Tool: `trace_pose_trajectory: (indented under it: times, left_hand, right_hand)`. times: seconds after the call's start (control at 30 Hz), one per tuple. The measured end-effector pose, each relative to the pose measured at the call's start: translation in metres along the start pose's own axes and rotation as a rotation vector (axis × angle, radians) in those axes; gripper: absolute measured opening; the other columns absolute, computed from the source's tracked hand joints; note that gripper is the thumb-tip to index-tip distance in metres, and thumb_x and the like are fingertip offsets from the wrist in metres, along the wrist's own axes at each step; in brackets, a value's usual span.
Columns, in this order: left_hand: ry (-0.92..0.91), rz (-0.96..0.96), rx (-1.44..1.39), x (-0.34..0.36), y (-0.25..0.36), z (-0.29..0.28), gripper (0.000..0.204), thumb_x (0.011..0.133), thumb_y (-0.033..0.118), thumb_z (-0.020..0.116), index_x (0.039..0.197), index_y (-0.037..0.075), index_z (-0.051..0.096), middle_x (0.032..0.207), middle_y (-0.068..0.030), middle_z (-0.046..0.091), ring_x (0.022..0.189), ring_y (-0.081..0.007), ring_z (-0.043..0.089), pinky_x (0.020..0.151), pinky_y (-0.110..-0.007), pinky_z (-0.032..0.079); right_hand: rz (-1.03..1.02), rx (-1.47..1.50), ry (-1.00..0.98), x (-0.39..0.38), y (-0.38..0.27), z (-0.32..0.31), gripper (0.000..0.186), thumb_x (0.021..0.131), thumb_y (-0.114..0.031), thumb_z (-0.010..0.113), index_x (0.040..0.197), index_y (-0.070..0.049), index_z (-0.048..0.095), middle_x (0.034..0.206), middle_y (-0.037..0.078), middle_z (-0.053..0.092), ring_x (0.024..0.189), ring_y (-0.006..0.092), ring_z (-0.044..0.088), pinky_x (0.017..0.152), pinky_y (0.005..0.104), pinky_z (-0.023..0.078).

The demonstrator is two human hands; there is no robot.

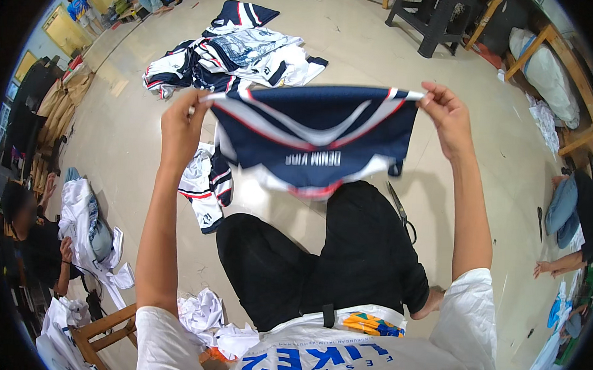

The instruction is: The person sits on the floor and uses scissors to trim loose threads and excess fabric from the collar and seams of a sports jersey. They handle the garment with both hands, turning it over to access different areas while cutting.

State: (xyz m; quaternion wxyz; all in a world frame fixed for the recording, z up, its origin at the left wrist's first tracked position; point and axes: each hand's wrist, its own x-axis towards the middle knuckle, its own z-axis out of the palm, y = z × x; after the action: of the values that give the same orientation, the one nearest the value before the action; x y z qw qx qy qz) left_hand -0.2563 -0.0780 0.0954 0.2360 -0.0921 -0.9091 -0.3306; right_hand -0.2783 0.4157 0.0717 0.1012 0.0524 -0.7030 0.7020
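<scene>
Stretched out in the air over my knees is a navy sports jersey (319, 130) with white and red trim. My left hand (182, 124) pinches its upper left corner between thumb and fingers. At the opposite corner, my right hand (448, 115) grips the edge in the same way. The jersey's lower edge is blurred. On the floor below its left side lies another white and navy jersey (207, 184). Beside my right knee, a pair of scissors (401, 213) rests on the tiles.
Ahead on the floor is a heap of jerseys (249, 57). A black plastic stool (429, 25) stands at the far right, near a wooden frame (548, 37) with a white sack (543, 77). White cloth (201, 313) lies by a wooden stool (108, 332). People sit at both sides.
</scene>
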Motion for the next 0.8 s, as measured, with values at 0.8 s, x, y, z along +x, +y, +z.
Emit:
trace_pose_trajectory:
  times: [0.8]
  left_hand:
    - [0.014, -0.326, 0.595, -0.184, -0.189, 0.107, 0.057, 0.083, 0.027, 0.081, 0.13, 0.003, 0.058, 0.132, -0.0291, 0.057, 0.126, -0.0463, 0.053, 0.105, -0.054, 0.044]
  right_hand:
    - [0.184, -0.802, 0.164, -0.164, 0.216, -0.056, 0.022, 0.088, -0.012, 0.077, 0.103, 0.002, 0.07, 0.096, 0.012, 0.073, 0.086, 0.0197, 0.067, 0.077, 0.0361, 0.055]
